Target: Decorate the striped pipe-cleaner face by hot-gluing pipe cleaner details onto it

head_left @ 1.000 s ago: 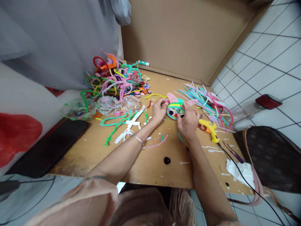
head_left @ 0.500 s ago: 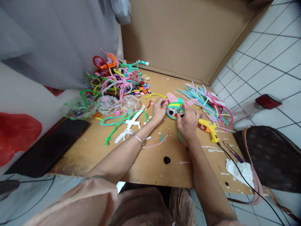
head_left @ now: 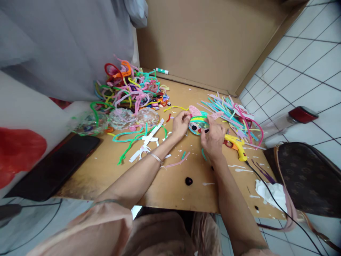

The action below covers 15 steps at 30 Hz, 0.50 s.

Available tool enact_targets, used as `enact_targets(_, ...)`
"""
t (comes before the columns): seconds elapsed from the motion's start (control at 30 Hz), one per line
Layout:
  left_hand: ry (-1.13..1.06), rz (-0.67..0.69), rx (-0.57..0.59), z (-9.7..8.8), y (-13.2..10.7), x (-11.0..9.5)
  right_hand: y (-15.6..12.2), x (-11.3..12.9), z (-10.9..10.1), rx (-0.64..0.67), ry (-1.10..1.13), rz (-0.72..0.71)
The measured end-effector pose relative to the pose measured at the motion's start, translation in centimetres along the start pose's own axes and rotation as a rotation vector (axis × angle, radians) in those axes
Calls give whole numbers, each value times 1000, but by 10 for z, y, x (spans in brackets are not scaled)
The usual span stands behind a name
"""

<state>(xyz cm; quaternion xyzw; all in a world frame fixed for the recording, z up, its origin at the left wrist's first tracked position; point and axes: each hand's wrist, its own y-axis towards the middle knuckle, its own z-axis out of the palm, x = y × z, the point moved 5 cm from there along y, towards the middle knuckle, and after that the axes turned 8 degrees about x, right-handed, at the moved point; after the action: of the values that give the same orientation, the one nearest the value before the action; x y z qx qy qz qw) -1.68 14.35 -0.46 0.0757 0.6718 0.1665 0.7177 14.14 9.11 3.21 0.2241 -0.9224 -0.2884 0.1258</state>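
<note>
Pinching at the near-left edge, the bent fingers of the left hand (head_left: pixel 182 124) are closing on a small round craft piece (head_left: pixel 197 120) with a shiny, teal-rimmed body, yellow and green bands, black-and-white eyes and a red nose. What exactly is sitting between those fingertips is too small to tell. Opposite, the right hand (head_left: pixel 214 137) is gripping the same piece by its right side, thumb and fingers moderately spread and touching its face, partly covering one eye. So the craft piece is lying directly between the two grips, and two pink, ribbed, fin-shaped flaps (head_left: pixel 195 110) are jutting from its far side.

Just right of the right hand, a yellow plastic glue gun (head_left: pixel 239 147) with an orange trigger is resting, its black cord trailing toward the person. Beyond that hand, straight fuzzy pipe cleaners (head_left: pixel 221 108) in pastel blue, lilac and yellow are lying in a loose bundle. Left of the left hand, flat white paper strips (head_left: pixel 151 138) are crossing one another beside a bent, fuzzy green pipe cleaner (head_left: pixel 129 149). Farther left and beyond, a tangled, multicoloured fuzzy heap (head_left: pixel 133 87) is rising behind crinkly, clear plastic rounds (head_left: pixel 147 118). Nearer the person than both grips, a round black lump (head_left: pixel 189 181) is sitting on the smooth tan tabletop (head_left: pixel 165 192).
</note>
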Motion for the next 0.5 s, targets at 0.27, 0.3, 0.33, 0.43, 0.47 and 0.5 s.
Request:
enact_targets(0.27, -77, -54, 30, 2, 3, 2, -1, 0, 1, -5, 15, -11)
enact_targets(0.3, -90, -57, 36, 2, 3, 3, 0, 0, 1, -5, 16, -9)
enact_targets(0.33, -99, -57, 39, 2, 3, 4, 0, -1, 1, -4, 16, -5)
enact_targets(0.43, -95, -45, 41, 3, 4, 5, 0, -1, 1, 4, 24, 10)
enact_targets(0.47, -85, -36, 42, 3, 4, 5, 0, -1, 1, 6, 27, 14)
enact_targets(0.5, -75, -27, 42, 3, 4, 6, 0, -1, 1, 9, 27, 17)
